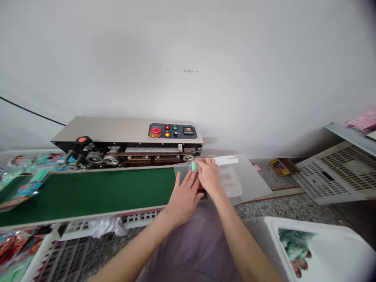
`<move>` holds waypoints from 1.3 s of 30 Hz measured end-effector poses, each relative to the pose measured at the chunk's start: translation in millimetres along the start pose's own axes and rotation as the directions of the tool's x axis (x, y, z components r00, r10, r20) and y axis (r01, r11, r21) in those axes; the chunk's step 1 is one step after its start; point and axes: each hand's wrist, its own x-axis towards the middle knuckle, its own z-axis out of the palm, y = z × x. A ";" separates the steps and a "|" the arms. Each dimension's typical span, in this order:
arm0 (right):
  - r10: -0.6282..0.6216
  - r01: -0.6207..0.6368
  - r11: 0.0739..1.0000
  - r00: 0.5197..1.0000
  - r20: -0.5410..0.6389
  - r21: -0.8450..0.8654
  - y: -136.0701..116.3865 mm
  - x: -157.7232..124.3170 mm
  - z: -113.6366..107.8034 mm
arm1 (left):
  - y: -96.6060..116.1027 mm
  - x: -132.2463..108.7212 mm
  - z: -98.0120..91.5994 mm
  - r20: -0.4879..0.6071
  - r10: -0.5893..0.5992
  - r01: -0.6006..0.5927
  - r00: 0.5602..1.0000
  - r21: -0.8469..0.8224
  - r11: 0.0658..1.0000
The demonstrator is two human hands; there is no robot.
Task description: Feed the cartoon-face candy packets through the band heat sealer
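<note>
A small transparent plastic packet (pixel 194 166) with pale green contents lies at the right end of the green conveyor belt (pixel 117 190), in front of the sealing machine (pixel 129 129). My left hand (pixel 185 194) rests on it from the near side, fingers stretched out and apart. My right hand (pixel 208 172) has its fingers bent together at the packet's right and upper edge, gripping it. Both hands hide much of the packet. Another packet (pixel 32 186) with green and blue contents lies on the belt's left end.
A white foam box (pixel 273 223) with green and brown pieces stands at lower right. Plastic crates (pixel 337 172) are on the right. Packets fill a crate (pixel 35 258) at lower left, with more behind the belt. A white sheet (pixel 252 182) extends right of the belt.
</note>
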 end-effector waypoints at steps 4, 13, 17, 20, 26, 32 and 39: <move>-0.044 0.043 0.999 0.999 -0.023 -0.029 2.1 -0.7 4.3 | -5.6 6.1 10.6 0.034 0.007 -0.008 0.999 0.025 1.000; -0.150 0.154 0.980 0.988 0.037 -0.126 5.3 3.5 -11.2 | -9.2 3.3 13.9 0.030 0.024 -0.025 0.999 0.033 0.999; -0.067 0.067 0.997 0.998 -0.017 -0.029 17.2 -10.1 -5.5 | -12.1 2.5 16.0 0.012 0.040 -0.041 0.999 0.020 0.999; -0.086 0.087 0.996 0.996 -0.020 0.028 21.5 -23.6 0.8 | -13.9 1.8 15.2 0.020 0.048 -0.048 0.999 0.007 0.999; -0.126 0.126 0.992 0.992 -0.009 -0.014 15.7 -44.2 9.8 | -19.3 -1.7 12.0 0.026 0.064 -0.064 0.998 -0.005 0.998; -0.116 0.116 0.993 0.993 -0.006 -0.016 3.4 -43.3 16.2 | -26.7 -9.3 7.3 0.013 0.049 -0.049 0.999 0.029 0.998; -0.123 0.117 0.972 0.992 0.021 0.204 -8.5 -61.6 -7.6 | -49.8 -53.0 -13.2 -0.052 -0.108 0.116 0.993 0.200 0.973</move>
